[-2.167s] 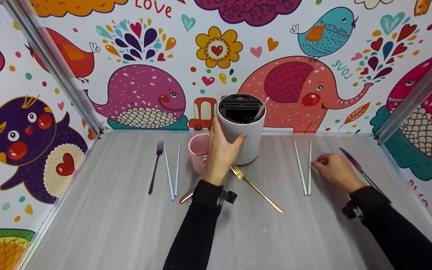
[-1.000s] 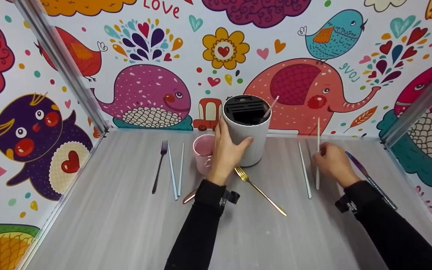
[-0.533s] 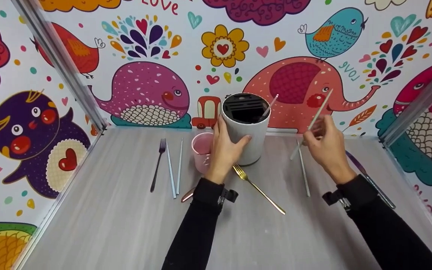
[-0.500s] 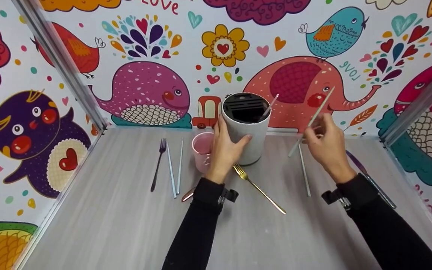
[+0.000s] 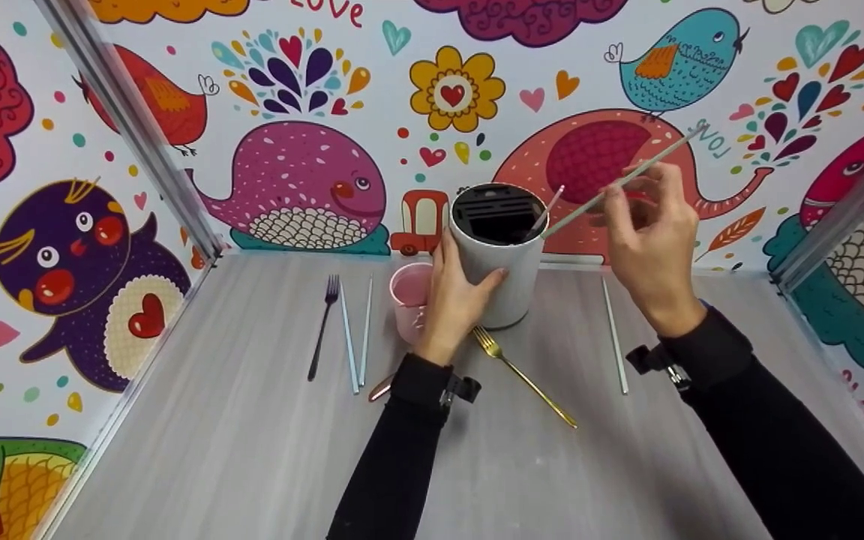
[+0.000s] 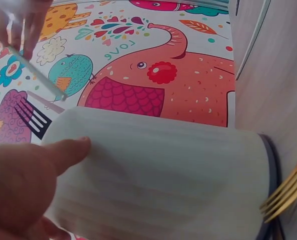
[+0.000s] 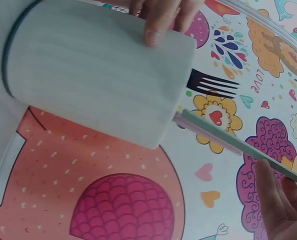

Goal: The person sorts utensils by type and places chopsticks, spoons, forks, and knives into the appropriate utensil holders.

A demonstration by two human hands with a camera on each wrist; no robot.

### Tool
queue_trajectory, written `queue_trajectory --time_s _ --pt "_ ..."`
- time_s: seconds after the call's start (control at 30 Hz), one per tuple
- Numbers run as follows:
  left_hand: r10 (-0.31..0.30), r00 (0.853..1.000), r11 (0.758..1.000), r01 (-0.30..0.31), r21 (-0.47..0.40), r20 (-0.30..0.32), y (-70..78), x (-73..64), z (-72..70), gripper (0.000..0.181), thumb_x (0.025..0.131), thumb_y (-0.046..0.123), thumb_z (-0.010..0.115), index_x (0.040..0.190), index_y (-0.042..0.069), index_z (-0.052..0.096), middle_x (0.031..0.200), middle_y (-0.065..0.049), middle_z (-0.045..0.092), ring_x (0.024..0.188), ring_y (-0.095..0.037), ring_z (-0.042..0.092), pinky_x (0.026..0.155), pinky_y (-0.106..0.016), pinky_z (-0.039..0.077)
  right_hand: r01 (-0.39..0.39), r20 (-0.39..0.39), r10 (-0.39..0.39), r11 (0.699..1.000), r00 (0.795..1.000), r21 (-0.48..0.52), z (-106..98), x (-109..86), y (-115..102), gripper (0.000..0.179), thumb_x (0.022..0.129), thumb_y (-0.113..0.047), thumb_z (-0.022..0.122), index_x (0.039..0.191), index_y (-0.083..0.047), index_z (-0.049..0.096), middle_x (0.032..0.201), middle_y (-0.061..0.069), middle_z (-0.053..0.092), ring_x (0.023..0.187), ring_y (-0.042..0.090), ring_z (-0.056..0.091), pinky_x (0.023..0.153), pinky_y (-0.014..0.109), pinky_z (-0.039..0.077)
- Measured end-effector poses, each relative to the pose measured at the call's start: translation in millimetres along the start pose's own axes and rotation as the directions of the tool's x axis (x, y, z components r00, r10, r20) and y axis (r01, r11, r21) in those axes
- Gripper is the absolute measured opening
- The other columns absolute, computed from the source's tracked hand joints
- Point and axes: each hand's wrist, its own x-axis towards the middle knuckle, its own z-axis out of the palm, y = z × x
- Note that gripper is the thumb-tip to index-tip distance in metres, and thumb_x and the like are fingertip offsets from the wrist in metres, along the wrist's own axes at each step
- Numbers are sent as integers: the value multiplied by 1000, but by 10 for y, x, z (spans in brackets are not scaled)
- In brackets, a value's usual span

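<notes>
My left hand (image 5: 456, 304) grips the side of a white cylindrical utensil holder (image 5: 508, 281), which stands upright with a dark slotted insert. A pink chopstick (image 5: 556, 199) leans out of its right rim. In the left wrist view a dark fork's tines (image 6: 32, 117) also show above the rim. My right hand (image 5: 653, 240) pinches a pale green chopstick (image 5: 653, 160) between thumb and fingers, raised and slanting down toward the holder. Its lower tip is near the right rim; the right wrist view shows it alongside the pink chopstick. A matching green chopstick (image 5: 614, 337) lies on the table.
A pink mug (image 5: 406, 304) stands left of the holder, partly behind my left hand. A gold fork (image 5: 528, 380) lies in front. Further left are a dark fork (image 5: 322, 330) and two light blue chopsticks (image 5: 350, 341). A copper-coloured utensil (image 5: 381, 387) shows beside my left sleeve.
My right hand has picked one green chopstick off the table, lifted it, tilted it and brought it left to the holder. My left hand keeps its grip on the holder.
</notes>
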Motion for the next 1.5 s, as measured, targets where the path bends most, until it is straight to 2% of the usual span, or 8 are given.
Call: queue_trajectory --time_s 0.13,0.27,0.43,0.53,0.7,0.9,1.2,1.5 --pt "-5 1000 1000 5 -11 16 6 -5 -9 113 95 38 88 178 10 17 182 -18 28 168 -33 34 138 -54 30 68 -7 -68 997 998 23 64 69 -13 21 110 -10 66 121 7 61 104 18 79 86 6 83 76 22 67" --pt "-13 1000 1000 14 -18 27 8 -4 -11 114 95 39 88 178 12 16 183 -17 27 168 -33 33 138 -55 29 84 11 -85 996 996 22 132 80 31 23 109 -10 69 120 8 64 104 18 79 88 2 83 78 21 66" --pt "-26 999 1000 26 -12 26 4 0 -13 114 95 39 88 179 14 15 183 -15 27 168 -32 33 138 -55 29 97 48 -92 988 995 -117 193 50 112 25 109 -19 71 116 5 75 101 14 82 85 -7 77 80 11 61" --pt "-38 999 999 38 -10 29 -1 6 -12 114 95 39 88 179 15 15 183 -15 26 169 -32 32 138 -55 29 104 72 -90 971 993 -216 222 31 153 25 109 -22 72 114 1 80 100 13 83 85 2 76 82 7 56" --pt "-47 998 999 47 -12 31 -4 8 -16 114 95 38 88 179 15 15 184 -14 26 169 -32 32 138 -55 29 96 147 -50 941 988 -325 288 -23 233 23 107 -23 75 113 -2 82 100 15 82 86 24 75 83 20 59" --pt "-20 1000 1000 20 2 18 -7 8 -3 112 95 38 88 178 13 18 182 -16 29 167 -32 37 137 -54 32 73 201 6 921 979 -381 395 -99 347 20 104 -20 78 107 -1 82 94 17 81 81 31 74 78 45 65" --pt "30 999 999 -30 34 -13 7 3 -1 109 94 35 89 177 8 23 178 -21 36 163 -34 43 137 -51 35 55 224 42 910 974 -412 537 -148 454 18 103 -19 78 102 -2 82 87 15 81 75 30 75 67 36 56" --pt "9 1000 999 -9 38 -3 18 6 -5 108 95 34 88 177 8 22 179 -20 35 164 -34 42 136 -51 35 -12 216 129 883 968 -469 602 -197 486 22 101 -22 80 96 0 81 83 18 76 76 34 70 66 41 50"
